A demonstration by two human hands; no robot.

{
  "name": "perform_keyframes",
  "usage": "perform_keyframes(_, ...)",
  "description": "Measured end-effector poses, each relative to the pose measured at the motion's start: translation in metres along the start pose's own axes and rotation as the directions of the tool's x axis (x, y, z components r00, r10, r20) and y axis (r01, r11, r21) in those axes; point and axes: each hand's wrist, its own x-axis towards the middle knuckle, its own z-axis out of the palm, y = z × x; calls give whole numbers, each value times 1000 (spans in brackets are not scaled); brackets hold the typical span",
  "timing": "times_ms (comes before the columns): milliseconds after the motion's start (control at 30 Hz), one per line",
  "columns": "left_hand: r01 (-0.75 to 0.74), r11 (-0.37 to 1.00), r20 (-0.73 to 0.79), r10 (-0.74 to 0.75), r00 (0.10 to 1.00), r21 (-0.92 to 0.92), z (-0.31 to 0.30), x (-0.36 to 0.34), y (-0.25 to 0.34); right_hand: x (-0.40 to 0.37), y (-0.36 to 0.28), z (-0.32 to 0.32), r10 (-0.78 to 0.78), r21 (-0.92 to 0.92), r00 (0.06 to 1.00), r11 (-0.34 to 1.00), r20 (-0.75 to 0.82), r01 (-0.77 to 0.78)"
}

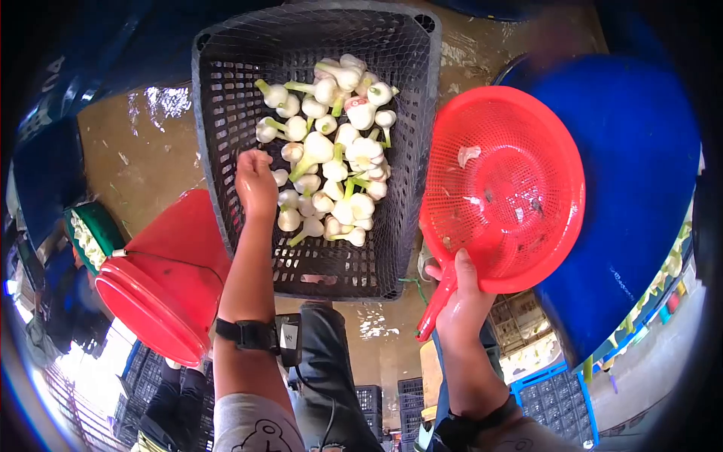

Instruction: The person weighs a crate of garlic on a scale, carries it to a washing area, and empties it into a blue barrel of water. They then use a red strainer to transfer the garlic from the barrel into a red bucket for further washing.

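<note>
My right hand (461, 305) grips the handle of a red plastic strainer (566, 233), its thumb lying along the handle near the rim. A few bits of peel sit in the strainer's mesh bowl. Over the left side of a black plastic crate (324, 21), my left hand (257, 181) is closed with its fingers curled; what it holds, if anything, is hidden. White garlic bulbs (317, 148) with short green stems lie in a pile in the crate, just right of that hand. A fine net lines the crate and drapes over its rim.
A red bucket (169, 264) stands tilted at my left, beside a green container (94, 239) of pale pieces. A large blue drum (633, 166) fills the right side. Wet brown floor (135, 166) shows around the crate. Another person's dark-clothed legs (179, 403) show at lower left.
</note>
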Motion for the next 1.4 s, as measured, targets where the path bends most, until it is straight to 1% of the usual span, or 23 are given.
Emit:
perform_keyframes(67,20,997,6,-21,1000,71,-2,-9,1,1,-3,0,12,17,1000,1000,-14,-12)
perform_keyframes(100,-54,980,-23,60,998,191,1,-11,-2,2,-4,0,13,15,1000,1000,-14,-13)
perform_keyframes(133,-76,946,39,67,997,316,2,-11,-6,3,-6,0,12,13,1000,1000,-14,-12)
perform_keyframes(200,-122,902,142,69,988,414,7,-9,-9,4,-9,3,4,21,1000,1000,-15,-3)
perform_keyframes(233,-74,842,171,-21,985,534,14,-7,-10,5,-9,4,-1,28,1000,1000,-24,2)
perform_keyframes(333,-132,752,226,-23,974,646,22,-9,2,10,-7,-2,47,34,999,998,5,-47)
perform_keyframes(400,-182,746,243,28,970,641,25,-10,-7,10,-10,-3,46,27,999,999,3,-46)
perform_keyframes(467,-373,674,340,188,921,638,26,-11,-14,11,-11,-5,46,27,999,999,3,-46)
perform_keyframes(500,-433,643,318,294,901,632,26,-11,-17,12,-11,-7,54,23,998,998,19,-55)
perform_keyframes(533,-434,642,322,293,900,632,25,-9,-20,13,-11,-9,62,20,998,998,34,-63)
perform_keyframes(667,-614,526,480,385,789,588,20,5,-15,11,-8,-10,46,13,999,999,15,-47)
perform_keyframes(767,-705,427,579,404,709,565,19,20,-6,8,-3,-12,122,16,992,992,42,-123)
perform_keyframes(833,-692,419,573,388,722,588,21,26,-6,8,1,-13,140,-9,990,990,-16,-140)
perform_keyframes(900,-679,417,568,373,734,604,19,27,-1,8,-1,-12,128,24,992,991,3,-128)
perform_keyframes(967,-443,708,246,369,896,550,11,30,8,9,-5,-11,114,54,993,992,19,-115)
perform_keyframes(1000,-443,709,245,370,896,548,4,28,24,9,-6,-9,97,64,995,993,7,-98)
perform_keyframes(1067,-162,969,-114,186,976,189,-23,13,56,9,-9,-4,82,79,997,993,10,-82)
perform_keyframes(1233,-134,988,-111,142,984,77,-125,-105,73,30,-5,-7,119,219,993,968,22,-121)
perform_keyframes(1267,-79,989,-66,88,994,121,-143,-140,51,34,-7,-5,118,217,992,968,40,-124)
perform_keyframes(1300,167,977,66,-177,982,137,-162,-182,26,38,-10,-1,96,228,994,968,54,-106)
perform_keyframes(1333,191,955,215,-241,947,229,-174,-220,-1,42,-12,2,73,238,995,967,69,-87)
perform_keyframes(1367,228,816,391,-475,788,531,-185,-256,-19,45,-12,4,60,216,997,974,49,-70)
perform_keyframes(1400,151,612,449,-705,549,776,-194,-299,-42,47,-10,5,58,207,996,976,64,-70)
